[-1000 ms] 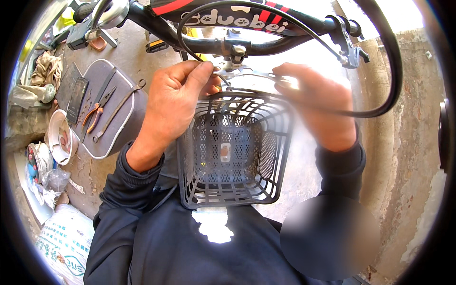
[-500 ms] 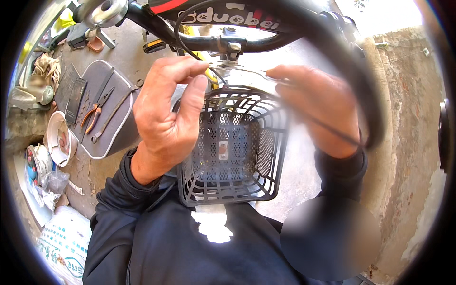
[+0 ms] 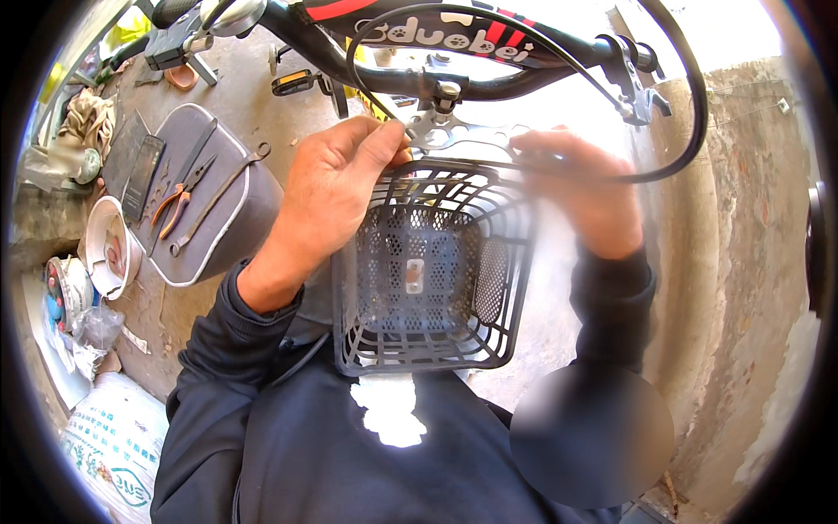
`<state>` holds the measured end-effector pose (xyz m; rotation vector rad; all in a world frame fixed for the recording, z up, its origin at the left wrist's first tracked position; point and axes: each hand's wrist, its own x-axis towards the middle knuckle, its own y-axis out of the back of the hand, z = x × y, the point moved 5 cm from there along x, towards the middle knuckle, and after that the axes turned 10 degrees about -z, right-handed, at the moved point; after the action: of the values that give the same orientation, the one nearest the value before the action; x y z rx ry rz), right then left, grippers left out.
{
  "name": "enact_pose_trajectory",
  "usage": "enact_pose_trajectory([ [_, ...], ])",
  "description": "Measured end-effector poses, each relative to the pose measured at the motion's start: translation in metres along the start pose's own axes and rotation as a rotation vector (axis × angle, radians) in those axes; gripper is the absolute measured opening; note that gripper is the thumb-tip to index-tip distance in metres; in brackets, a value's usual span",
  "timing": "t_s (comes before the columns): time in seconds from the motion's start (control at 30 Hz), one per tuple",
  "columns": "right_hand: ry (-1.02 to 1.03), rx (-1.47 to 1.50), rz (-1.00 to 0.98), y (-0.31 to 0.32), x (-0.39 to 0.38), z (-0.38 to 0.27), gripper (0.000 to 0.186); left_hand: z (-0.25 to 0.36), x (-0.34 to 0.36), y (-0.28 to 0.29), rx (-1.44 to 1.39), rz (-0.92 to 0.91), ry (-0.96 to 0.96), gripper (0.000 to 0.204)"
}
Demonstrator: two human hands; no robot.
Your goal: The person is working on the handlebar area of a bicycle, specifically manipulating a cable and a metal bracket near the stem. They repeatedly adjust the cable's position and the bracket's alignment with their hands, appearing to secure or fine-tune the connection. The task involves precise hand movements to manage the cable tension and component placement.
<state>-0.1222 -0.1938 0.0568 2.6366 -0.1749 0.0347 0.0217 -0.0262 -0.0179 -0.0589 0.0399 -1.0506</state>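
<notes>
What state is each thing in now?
Left hand: at bracket's left end, grip unclear
Right hand: at bracket's right end, blurred
Basket: open side toward camera
Pliers: on cushion, handles apart
Wrench: on cushion
Tub: uncovered, something inside
Cable: bent in an arc

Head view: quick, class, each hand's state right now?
Left hand: pinched closed beside the silver bracket; held item unclear.
Right hand: blurred; grip cannot be told.

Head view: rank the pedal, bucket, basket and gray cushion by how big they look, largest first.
1. basket
2. gray cushion
3. bucket
4. pedal
Apparent size only; nearness may enlarge the basket.
</notes>
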Motion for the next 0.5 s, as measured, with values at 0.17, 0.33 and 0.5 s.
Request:
enact_pose_trajectory([
  [0.17, 0.043, 0.010, -0.110, 0.002, 0.006, 0.012, 0.031, -0.015, 0.011, 0.007, -0.273, -0.041, 0.121, 0.025],
  [0.33, -0.119, 0.117, -0.061, 0.001, 0.005, 0.018, 0.050, -0.017, 0.010, 0.009, -0.325, -0.032, 0.107, 0.019],
  [0.5, -0.226, 0.290, -0.003, 0.002, 0.004, 0.029, 0.049, -0.012, 0.005, 0.010, -0.292, -0.028, 0.077, 0.018],
])
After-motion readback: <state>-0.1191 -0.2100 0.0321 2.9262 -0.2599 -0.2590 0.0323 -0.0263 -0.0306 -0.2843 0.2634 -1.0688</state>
